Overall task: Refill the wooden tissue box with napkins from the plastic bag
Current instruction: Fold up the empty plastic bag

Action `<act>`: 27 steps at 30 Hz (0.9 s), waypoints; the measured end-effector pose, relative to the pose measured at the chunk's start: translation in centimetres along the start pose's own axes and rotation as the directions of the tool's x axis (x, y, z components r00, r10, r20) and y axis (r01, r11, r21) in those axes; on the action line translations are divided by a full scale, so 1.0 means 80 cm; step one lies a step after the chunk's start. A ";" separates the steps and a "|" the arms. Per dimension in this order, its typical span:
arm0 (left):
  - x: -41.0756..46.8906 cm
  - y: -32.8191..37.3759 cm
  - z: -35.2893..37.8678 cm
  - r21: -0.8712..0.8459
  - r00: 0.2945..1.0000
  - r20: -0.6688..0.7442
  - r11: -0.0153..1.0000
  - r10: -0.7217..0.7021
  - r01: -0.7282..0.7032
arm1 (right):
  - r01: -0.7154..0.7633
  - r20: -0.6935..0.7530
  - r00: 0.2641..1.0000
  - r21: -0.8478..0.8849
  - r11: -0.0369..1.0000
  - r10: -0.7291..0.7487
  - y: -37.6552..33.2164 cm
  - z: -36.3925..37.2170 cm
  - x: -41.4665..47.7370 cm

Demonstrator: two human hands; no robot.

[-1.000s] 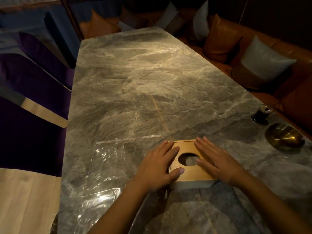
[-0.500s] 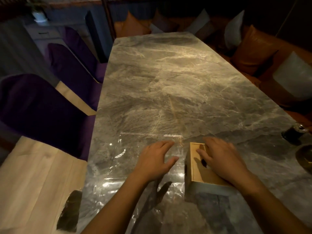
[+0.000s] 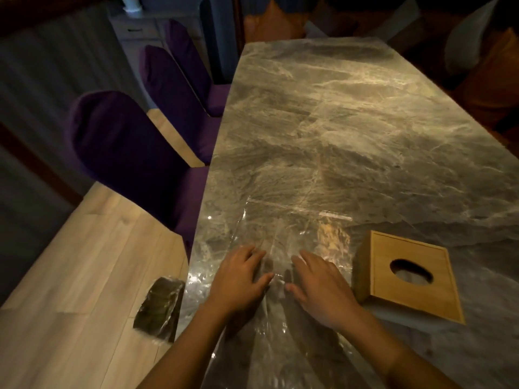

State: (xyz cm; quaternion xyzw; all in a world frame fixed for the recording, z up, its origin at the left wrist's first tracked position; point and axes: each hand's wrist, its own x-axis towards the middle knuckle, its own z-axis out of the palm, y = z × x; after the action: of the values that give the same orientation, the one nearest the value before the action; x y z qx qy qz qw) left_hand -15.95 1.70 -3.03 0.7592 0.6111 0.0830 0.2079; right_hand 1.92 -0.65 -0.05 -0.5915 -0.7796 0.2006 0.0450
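The wooden tissue box [image 3: 407, 279] stands on the marble table [image 3: 351, 122] at the right, its oval top hole dark. A clear plastic bag [image 3: 292, 234] lies flat on the table to the box's left. My left hand [image 3: 238, 279] and my right hand [image 3: 323, 284] rest side by side on the bag, fingers spread, holding nothing. The right hand is just left of the box and apart from it. A dark wrapped pack [image 3: 158, 307] lies on the wooden floor by the table's left edge. No loose napkins are visible.
Purple chairs [image 3: 126, 147] line the table's left side over a pale wooden floor [image 3: 70, 276]. Orange sofa cushions and pale pillows [image 3: 466, 32] sit beyond the far right edge. A cabinet stands at the back left.
Both hands have left the tissue box and moved left onto the plastic bag. The view has swung left, so the box now sits further right and the floor pack shows.
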 end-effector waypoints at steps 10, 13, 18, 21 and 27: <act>-0.002 -0.022 0.015 -0.032 0.984 -0.149 0.995 -0.099 0.095 | -0.001 -0.034 0.999 -0.046 0.999 -0.001 0.035 0.037 -0.003; 0.001 -0.021 0.012 -0.048 0.945 -0.183 0.962 -0.272 0.268 | -0.053 -0.097 0.994 -0.072 0.996 0.046 0.037 0.040 0.001; 0.000 -0.011 -0.002 -0.038 0.856 -0.062 0.858 -0.514 0.512 | -0.331 -0.164 0.931 -0.005 0.943 0.326 0.031 0.047 0.005; 0.004 -0.015 -0.004 -0.201 0.807 -0.014 0.792 -0.591 0.576 | -0.463 -0.081 0.883 0.012 0.886 0.462 0.035 0.046 0.009; 0.007 -0.029 -0.009 -0.303 0.825 0.146 0.769 -0.546 0.562 | -0.570 -0.082 0.812 0.101 0.816 0.578 0.031 0.035 0.013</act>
State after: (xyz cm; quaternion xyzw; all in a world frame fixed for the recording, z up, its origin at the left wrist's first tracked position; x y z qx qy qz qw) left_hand -18.15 2.80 -3.39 0.5008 0.7792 0.1014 0.3631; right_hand 2.97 0.12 -3.70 -0.8070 -0.5536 0.2002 0.0459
